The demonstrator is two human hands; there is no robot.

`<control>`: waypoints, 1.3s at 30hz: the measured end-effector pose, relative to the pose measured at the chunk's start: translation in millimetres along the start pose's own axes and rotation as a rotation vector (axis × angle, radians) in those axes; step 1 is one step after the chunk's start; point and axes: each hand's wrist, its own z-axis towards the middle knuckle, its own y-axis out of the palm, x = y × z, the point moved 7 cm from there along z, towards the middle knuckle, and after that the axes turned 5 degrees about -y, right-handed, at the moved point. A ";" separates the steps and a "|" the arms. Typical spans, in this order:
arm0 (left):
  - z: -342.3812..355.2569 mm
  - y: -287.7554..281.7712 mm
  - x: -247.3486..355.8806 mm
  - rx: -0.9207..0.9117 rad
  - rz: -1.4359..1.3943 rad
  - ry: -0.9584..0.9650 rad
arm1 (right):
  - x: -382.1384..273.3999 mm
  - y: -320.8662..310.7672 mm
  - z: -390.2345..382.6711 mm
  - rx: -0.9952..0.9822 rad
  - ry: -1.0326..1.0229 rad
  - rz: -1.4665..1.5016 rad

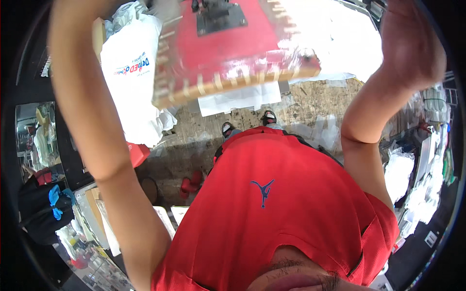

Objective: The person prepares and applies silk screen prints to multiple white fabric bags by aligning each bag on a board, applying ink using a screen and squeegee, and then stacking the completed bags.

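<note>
My left forearm (85, 92) is raised along the left side, and its hand is cut off by the upper edge. At the upper right, my right hand (412, 46) is lifted and smeared by motion; its fingers do not show clearly. Between my arms is a wood-edged board or frame (228, 53) with a red middle, pale strips along its rim and a shiny clear covering. A dark metal plate (221, 22) with a fitting sits on it. The board is blurred and tilted, and neither hand is seen touching it.
A full white plastic bag (128, 72) stands left of the board. Bright white surface (349, 43) lies to the right. White paper (240, 100) hangs below the board. A red item (191, 184) is on the worn floor (301, 114). Packed plastic-wrapped goods (422, 179) line the right.
</note>
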 end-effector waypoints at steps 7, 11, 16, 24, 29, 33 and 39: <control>-151.3 253.6 26.0 -0.110 -0.664 -0.358 | 102.3 161.8 -156.0 -0.287 0.483 -0.280; -152.7 265.1 23.7 0.007 -0.635 -0.321 | 115.7 185.2 -212.5 -0.107 0.514 -0.230; -164.0 291.8 14.8 0.026 -0.579 -0.332 | 139.9 191.2 -239.8 -0.179 0.650 -0.207; -194.6 345.4 15.3 0.038 -0.516 -0.266 | 166.7 204.3 -295.7 -0.214 0.650 -0.289; -186.8 343.0 12.8 0.076 -0.488 -0.257 | 161.8 205.3 -286.5 -0.211 0.666 -0.264; -185.1 326.3 5.9 0.154 -0.614 -0.271 | 164.6 200.9 -284.8 -0.157 0.650 -0.288; -198.0 292.3 -40.0 0.491 -1.209 -0.833 | 167.4 198.2 -279.3 -0.137 0.675 -0.310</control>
